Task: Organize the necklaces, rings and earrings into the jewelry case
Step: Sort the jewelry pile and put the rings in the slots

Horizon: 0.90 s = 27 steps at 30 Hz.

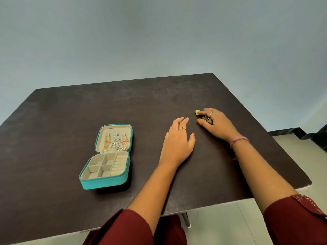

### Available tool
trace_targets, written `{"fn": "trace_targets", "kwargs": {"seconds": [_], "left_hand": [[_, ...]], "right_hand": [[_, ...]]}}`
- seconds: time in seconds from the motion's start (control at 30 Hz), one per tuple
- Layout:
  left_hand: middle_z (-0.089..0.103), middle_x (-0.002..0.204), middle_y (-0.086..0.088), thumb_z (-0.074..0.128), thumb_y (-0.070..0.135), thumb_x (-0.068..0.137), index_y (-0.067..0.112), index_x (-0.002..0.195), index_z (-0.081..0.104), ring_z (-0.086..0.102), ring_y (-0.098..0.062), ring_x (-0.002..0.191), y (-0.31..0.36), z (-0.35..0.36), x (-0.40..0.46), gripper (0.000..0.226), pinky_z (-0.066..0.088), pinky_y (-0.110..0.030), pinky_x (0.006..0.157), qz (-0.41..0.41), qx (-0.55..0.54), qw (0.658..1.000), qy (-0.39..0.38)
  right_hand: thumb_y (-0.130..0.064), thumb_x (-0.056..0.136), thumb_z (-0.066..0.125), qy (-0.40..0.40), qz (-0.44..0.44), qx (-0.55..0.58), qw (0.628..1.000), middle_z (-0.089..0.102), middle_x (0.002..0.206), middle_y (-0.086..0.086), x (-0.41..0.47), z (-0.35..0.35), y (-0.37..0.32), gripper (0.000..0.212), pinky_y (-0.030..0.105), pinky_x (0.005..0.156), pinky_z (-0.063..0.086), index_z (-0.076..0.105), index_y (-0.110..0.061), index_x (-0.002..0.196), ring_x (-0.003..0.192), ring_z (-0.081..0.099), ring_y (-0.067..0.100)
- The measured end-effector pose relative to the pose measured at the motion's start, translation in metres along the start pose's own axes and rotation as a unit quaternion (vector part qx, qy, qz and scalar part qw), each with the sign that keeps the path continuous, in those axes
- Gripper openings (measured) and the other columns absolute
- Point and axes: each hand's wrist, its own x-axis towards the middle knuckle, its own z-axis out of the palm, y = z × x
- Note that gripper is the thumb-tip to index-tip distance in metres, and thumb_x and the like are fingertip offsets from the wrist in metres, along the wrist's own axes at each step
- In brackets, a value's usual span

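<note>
A teal jewelry case [106, 181] lies open on the left of the dark table [70, 121]. Three necklaces [115, 142] hang in its lid. The beige base compartments and ring rolls [119, 164] look bare. On the right, my right hand [216, 123] covers a small heap of gold jewelry [206, 119], with fingers curled round it and a forefinger touching a gold piece [197, 111]. My left hand [178, 140] rests flat on the table between case and heap, fingers relaxed, holding nothing.
The table's right edge and near edge lie close to my forearms. A pale blue wall stands behind the table. Light floor tiles and a metal table leg [185, 220] show below the near edge.
</note>
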Motion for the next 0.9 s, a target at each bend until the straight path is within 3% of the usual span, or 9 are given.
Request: {"fn": "trace_targets", "kwargs": {"seconds": [0.13, 0.33, 0.5, 0.67, 0.9], "left_hand": [[0.037, 0.144, -0.001, 0.053, 0.023, 0.092, 0.012, 0.142, 0.039, 0.041, -0.015, 0.130, 0.004, -0.007, -0.023, 0.054, 0.039, -0.036, 0.103, 0.019, -0.023, 0.999, 0.013], [0.030, 0.145, 0.003, 0.054, 0.027, 0.092, 0.015, 0.145, 0.031, 0.038, -0.013, 0.132, 0.002, -0.017, -0.064, 0.060, 0.035, -0.032, 0.108, -0.050, -0.066, 0.996, -0.013], [0.032, 0.146, 0.000, 0.054, 0.027, 0.091, 0.014, 0.144, 0.033, 0.033, -0.014, 0.136, 0.002, -0.023, -0.077, 0.059, 0.029, -0.030, 0.108, -0.078, -0.067, 0.995, 0.001], [0.025, 0.153, 0.000, 0.054, 0.028, 0.091, 0.013, 0.148, 0.027, 0.025, -0.014, 0.141, -0.001, -0.029, -0.087, 0.065, 0.024, -0.031, 0.112, -0.082, -0.037, 0.996, -0.024], [0.014, 0.160, 0.000, 0.044, 0.046, 0.094, 0.015, 0.153, 0.012, 0.006, -0.016, 0.147, 0.002, -0.028, -0.081, 0.073, 0.011, -0.036, 0.116, -0.091, 0.048, 0.991, -0.085]], "right_hand": [[-0.042, 0.092, 0.054, -0.020, -0.024, 0.009, 0.999, 0.048, 0.141, 0.003, -0.027, 0.007, -0.018, 0.044, 0.038, 0.111, 0.031, 0.052, -0.029, 0.134, 0.132, 0.041, 0.021], [-0.041, 0.094, 0.052, -0.043, -0.063, 0.013, 0.997, 0.041, 0.147, -0.003, -0.076, 0.011, -0.057, 0.045, 0.030, 0.112, 0.022, 0.048, -0.030, 0.138, 0.140, 0.029, 0.015], [-0.039, 0.091, 0.058, -0.045, -0.091, 0.077, 0.992, 0.034, 0.151, -0.008, -0.110, 0.012, -0.075, 0.048, 0.030, 0.113, 0.025, 0.045, -0.036, 0.137, 0.138, 0.029, 0.008], [-0.029, 0.087, 0.066, 0.048, -0.018, 0.209, 0.977, 0.042, 0.141, -0.010, -0.140, 0.004, -0.068, 0.053, 0.021, 0.107, 0.033, 0.047, -0.029, 0.136, 0.130, 0.039, -0.001], [-0.014, 0.084, 0.070, 0.086, 0.068, 0.233, 0.966, 0.059, 0.116, -0.008, -0.165, -0.006, -0.051, 0.037, 0.004, 0.083, 0.045, 0.061, -0.023, 0.119, 0.109, 0.058, 0.006]]}}
